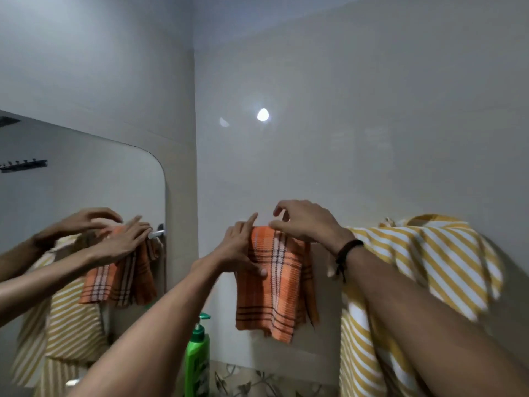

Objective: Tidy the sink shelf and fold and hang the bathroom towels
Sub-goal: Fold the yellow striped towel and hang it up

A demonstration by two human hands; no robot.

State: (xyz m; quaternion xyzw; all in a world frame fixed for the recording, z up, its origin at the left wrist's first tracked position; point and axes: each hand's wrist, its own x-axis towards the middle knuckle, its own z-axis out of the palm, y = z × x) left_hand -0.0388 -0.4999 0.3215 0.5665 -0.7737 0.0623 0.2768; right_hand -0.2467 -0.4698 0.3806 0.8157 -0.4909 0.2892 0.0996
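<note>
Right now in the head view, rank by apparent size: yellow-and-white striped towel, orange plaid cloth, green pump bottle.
1. Yellow-and-white striped towel, largest, though partly cut off by the frame and an arm.
2. Orange plaid cloth.
3. Green pump bottle, smallest as visible; its base runs out of frame and an arm covers part, so this rank is unsure.

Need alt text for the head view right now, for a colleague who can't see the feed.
Both hands adjust an orange plaid towel draped over a wall rail: the left hand flat on its front, the right hand pinching its top edge. A yellow striped towel hangs beside it; a mirror and a green pump bottle sit left.
</note>
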